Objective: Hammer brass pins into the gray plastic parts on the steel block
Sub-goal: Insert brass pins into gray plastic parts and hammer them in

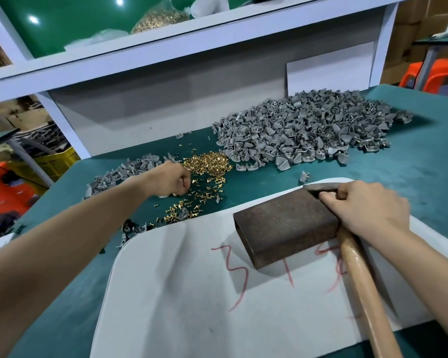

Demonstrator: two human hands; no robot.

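Your left hand (175,180) is down on the scattered brass pins (207,164), mid-left of the green surface (411,171). Its fingers are curled under. Can't tell whether they've pinched a pin or nothing.

Your right hand (367,205) grips the hammer (360,288) high on the wooden handle, right at the head. The head lies against the far right corner of the steel block (282,226), and the handle runs back toward you along the block's right side.

The block sits flat on the white pad (179,293), which has red marks on it, right of centre. The block's top is bare.

The gray plastic parts (303,130) are in a big heap at the back right, well apart from the block. A smaller heap (124,171) sits just behind your left wrist, and a few strays lie among the pins. The dense pin pile lies between the two heaps.

The shelf (166,45) above holds a clear bag of pins (158,18).
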